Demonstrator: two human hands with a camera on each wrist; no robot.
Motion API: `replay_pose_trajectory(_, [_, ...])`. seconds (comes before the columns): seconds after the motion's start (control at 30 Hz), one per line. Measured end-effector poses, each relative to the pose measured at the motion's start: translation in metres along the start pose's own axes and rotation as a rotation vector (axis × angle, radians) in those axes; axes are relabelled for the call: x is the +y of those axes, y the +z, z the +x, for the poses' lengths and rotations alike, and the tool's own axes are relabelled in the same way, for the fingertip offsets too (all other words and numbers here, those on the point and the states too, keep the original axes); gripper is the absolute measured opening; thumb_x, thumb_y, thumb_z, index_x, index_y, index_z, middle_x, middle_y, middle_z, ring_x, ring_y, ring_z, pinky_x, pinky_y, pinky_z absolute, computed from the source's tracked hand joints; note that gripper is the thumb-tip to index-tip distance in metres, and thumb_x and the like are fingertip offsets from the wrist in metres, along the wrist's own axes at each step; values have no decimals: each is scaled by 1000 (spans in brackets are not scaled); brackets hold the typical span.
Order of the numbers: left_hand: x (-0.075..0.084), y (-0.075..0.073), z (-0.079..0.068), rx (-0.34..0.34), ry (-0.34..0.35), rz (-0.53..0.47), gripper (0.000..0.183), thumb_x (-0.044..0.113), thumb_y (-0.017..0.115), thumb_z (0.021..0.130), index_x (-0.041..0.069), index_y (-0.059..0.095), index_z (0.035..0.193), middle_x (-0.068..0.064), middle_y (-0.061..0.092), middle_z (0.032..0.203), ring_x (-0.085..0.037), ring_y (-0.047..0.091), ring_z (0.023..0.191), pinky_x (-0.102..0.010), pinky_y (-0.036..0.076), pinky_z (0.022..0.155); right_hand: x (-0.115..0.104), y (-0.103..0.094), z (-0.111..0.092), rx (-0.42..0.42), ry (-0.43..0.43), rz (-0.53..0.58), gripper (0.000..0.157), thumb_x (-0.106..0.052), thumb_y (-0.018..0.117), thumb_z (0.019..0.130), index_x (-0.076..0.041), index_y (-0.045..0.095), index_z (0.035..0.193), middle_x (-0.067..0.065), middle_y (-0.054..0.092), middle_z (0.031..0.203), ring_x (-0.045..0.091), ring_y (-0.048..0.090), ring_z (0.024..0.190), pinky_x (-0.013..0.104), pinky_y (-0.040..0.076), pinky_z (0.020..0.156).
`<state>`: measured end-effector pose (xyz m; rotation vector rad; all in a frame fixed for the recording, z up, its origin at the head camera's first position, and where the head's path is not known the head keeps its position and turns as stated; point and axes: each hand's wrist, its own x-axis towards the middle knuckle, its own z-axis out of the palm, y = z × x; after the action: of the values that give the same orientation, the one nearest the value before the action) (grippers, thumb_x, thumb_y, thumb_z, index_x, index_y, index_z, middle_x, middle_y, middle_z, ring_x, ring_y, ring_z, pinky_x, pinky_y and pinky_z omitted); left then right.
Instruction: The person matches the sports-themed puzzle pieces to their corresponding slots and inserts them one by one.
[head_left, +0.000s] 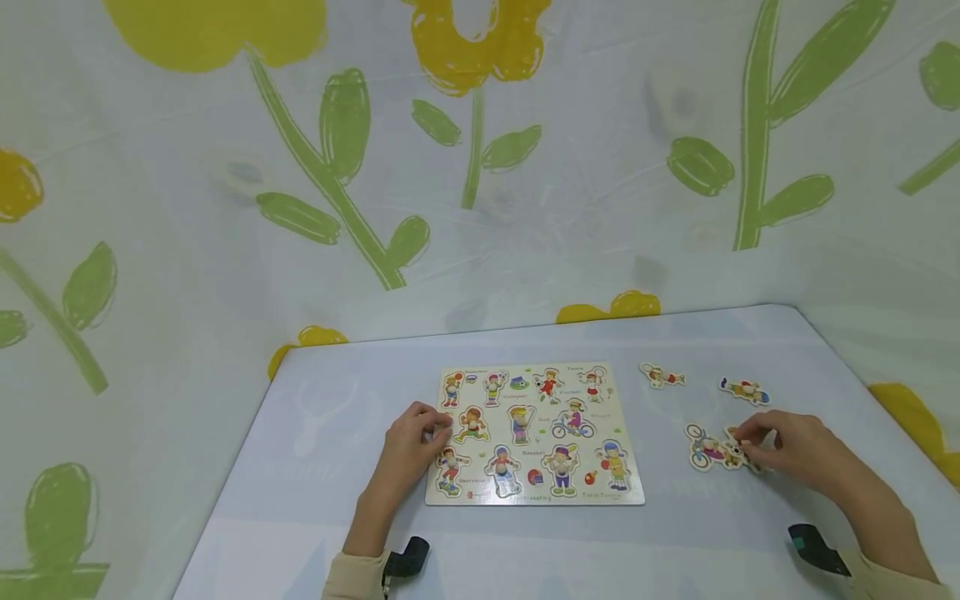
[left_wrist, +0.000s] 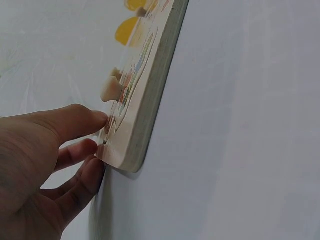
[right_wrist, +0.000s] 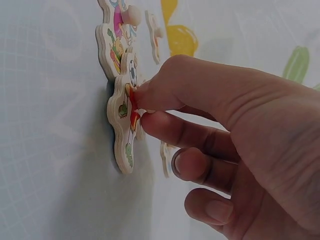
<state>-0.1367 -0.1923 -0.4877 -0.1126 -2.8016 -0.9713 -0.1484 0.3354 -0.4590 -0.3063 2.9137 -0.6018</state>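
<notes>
A wooden peg puzzle board [head_left: 627,493] with pictures of children at sports lies on the table. My left hand [head_left: 412,442] grips its left edge, thumb on the top face and fingers against the side, as the left wrist view shows. Knobs [left_wrist: 112,89] stick up from the board there. To the right of the board, my right hand [head_left: 795,450] pinches the footballer puzzle piece [right_wrist: 122,107] between thumb and forefinger; the fingertips mostly hide its knob. That piece touches or overlaps the cyclist puzzle piece [head_left: 701,446]; I cannot tell which.
Two more loose puzzle pieces lie beyond the right hand, one with a red part [head_left: 662,376] and one with a blue end [head_left: 745,391]. A white cloth with flower prints [head_left: 600,208] hangs behind the white table [head_left: 315,500]. Black wrist cameras [head_left: 408,557] sit at both cuffs.
</notes>
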Motion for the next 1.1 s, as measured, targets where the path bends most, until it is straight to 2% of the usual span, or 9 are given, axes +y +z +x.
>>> replay_pose_trajectory(0.83, [0,0,1,-2,2,-6,12,16,76,84,12,75,96,-1,62,97,-10,53,78,-20,46,66,0,2,0,5,43,47,15,-17,73,82,-11,73,96,-3,64,83,8,45,70,22,40,55])
replay_pose_trajectory(1.1, [-1,1,1,-2,4,-14,12,16,76,84,13,75,96,0,62,97,-10,53,78,-20,46,67,-5,1,3,11,-8,-11,14,-16,74,82,-11,73,94,-5,66,83,7,48,72,22,42,59])
